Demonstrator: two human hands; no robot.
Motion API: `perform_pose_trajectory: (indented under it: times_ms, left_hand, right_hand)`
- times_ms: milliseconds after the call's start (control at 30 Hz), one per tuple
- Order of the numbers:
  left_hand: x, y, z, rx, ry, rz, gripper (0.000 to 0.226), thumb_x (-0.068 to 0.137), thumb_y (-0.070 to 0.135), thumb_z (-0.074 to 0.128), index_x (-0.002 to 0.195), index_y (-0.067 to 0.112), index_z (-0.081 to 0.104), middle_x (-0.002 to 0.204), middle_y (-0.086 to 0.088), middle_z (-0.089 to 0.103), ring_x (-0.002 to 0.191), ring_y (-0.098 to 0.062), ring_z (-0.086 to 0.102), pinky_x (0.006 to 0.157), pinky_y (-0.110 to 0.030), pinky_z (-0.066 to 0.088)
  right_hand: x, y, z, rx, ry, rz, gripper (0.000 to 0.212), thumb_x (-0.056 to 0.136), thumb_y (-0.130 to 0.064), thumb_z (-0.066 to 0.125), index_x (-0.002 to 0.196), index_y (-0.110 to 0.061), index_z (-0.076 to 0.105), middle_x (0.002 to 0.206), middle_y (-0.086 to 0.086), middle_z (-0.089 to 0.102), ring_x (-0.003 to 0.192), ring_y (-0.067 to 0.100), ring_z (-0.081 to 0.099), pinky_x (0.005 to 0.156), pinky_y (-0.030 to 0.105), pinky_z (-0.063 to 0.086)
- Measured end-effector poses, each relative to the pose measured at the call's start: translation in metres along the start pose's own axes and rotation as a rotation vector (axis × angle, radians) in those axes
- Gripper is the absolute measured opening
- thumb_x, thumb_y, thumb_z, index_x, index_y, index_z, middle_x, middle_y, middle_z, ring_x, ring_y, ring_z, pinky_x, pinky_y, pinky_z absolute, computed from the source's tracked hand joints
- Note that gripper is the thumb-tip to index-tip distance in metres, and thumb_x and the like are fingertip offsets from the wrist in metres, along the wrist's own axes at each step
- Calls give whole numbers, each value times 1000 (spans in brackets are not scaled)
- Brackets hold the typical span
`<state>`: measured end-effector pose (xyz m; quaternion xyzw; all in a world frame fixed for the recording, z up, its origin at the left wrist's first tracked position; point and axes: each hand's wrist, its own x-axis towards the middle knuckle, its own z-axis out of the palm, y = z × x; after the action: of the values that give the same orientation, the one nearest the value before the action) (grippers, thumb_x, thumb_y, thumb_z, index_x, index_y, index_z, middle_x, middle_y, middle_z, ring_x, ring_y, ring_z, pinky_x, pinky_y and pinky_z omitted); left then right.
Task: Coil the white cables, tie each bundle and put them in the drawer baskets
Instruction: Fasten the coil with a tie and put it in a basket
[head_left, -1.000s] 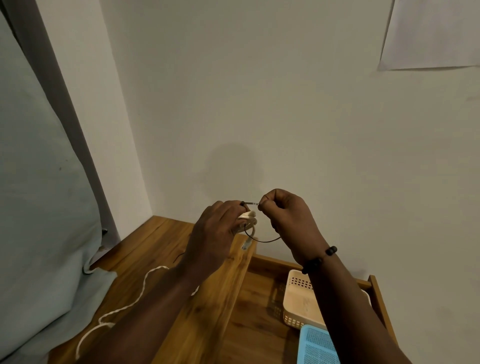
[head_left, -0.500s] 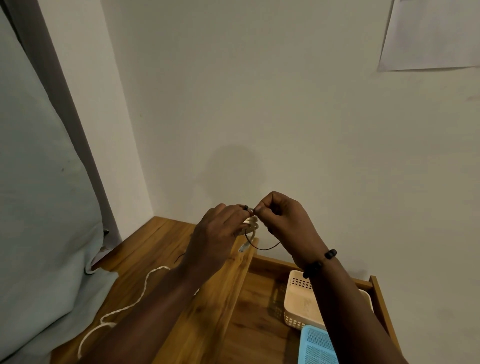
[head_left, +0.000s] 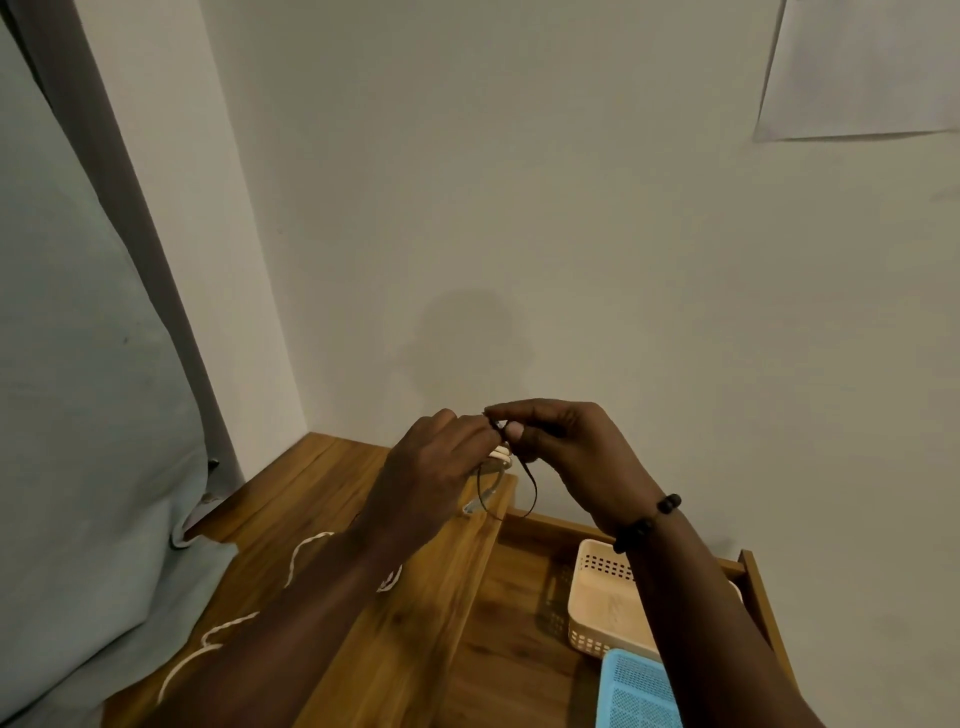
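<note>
Above the far edge of the wooden cabinet top (head_left: 363, 623), both hands meet over a small coiled bundle of white cable (head_left: 501, 453). The left hand (head_left: 431, 467) curls round the bundle and holds it up, while the right hand (head_left: 566, 457) pinches the end of a thin black tie (head_left: 530, 488) between thumb and forefinger, the rest of the tie hanging in a loop below. This looks like the tying step, mid-knot. Next the tie likely needs drawing snug round the coil, then the bundle goes down to the right into the open wooden drawer (head_left: 519, 623), where a cream perforated plastic basket (head_left: 597, 603) and a blue mesh basket (head_left: 634, 691) sit. Another loose white twisted cable (head_left: 228, 623) lies uncoiled on the near left of the top.
</note>
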<state>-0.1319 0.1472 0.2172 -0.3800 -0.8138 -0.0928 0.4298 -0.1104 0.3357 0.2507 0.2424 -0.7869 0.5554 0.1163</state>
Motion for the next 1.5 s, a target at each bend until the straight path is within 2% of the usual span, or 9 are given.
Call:
perform_pose_trajectory:
  times_ms: [333,533,767,867,933,1067,1167,1333,1500]
  left_hand:
    - [0,4,3,-13,-41,42,38,79,3,75,112,14,59,102,-6,69,80,-19,59,66,-27,46]
    - [3,17,4,-333,19,-181,27,88,11,59,112,22,54,102,-3,68,91,-15,62,76,-27,56]
    - [-1,18,5,-446,14,-323,22,91,19,52,110,14,62,101,-4,68,93,-14,63,79,-23,54]
    - [-12,9,5,-465,-21,-348,23,90,11,52,109,19,60,101,4,64,95,-9,60,80,-23,54]
    - [-24,6,8,-468,-40,-401,25,90,7,52,110,22,60,102,7,64,96,-5,60,81,-26,54]
    - [-28,4,15,-441,-12,-486,22,94,5,56,112,15,62,104,1,66,96,-9,62,81,-22,54]
    - [-20,6,14,-412,-18,-494,26,90,1,60,114,11,61,107,-4,66,97,-14,63,80,-16,51]
    - [-12,2,10,-393,-32,-471,21,92,2,58,111,9,62,105,-5,66,97,-18,62,80,-33,57]
    - [-12,5,10,-367,-47,-516,21,92,8,60,113,12,62,105,-3,67,94,-14,62,79,-30,57]
  right_hand:
    - [4,-4,8,246,105,97,12,96,-12,55,94,-8,66,90,3,65,82,10,61,73,22,49]
    - [30,-29,-17,843,315,132,9,100,-6,46,97,-7,55,78,0,62,80,18,69,77,36,58]
    - [29,-33,-23,339,256,-82,11,99,-7,49,95,-14,57,95,2,59,93,19,69,74,28,54]
    - [28,-37,-45,711,393,-214,18,100,-4,44,95,-19,53,89,0,56,79,14,63,71,26,51]
    - [31,-41,-61,631,426,-223,12,99,-9,49,96,-19,54,87,-2,59,80,14,62,70,25,50]
    - [27,-21,-43,139,303,25,11,98,-13,53,104,-11,62,95,4,69,86,19,69,72,31,53]
    - [14,-8,-29,95,192,66,22,99,-14,52,116,-19,63,104,2,68,90,16,68,76,30,54]
    - [-2,-18,-21,87,32,-65,29,96,-27,57,125,-26,62,111,-2,66,95,15,65,78,30,55]
    - [-7,-32,-12,95,-68,-134,20,91,-23,64,108,-16,70,100,-1,70,88,14,64,73,25,53]
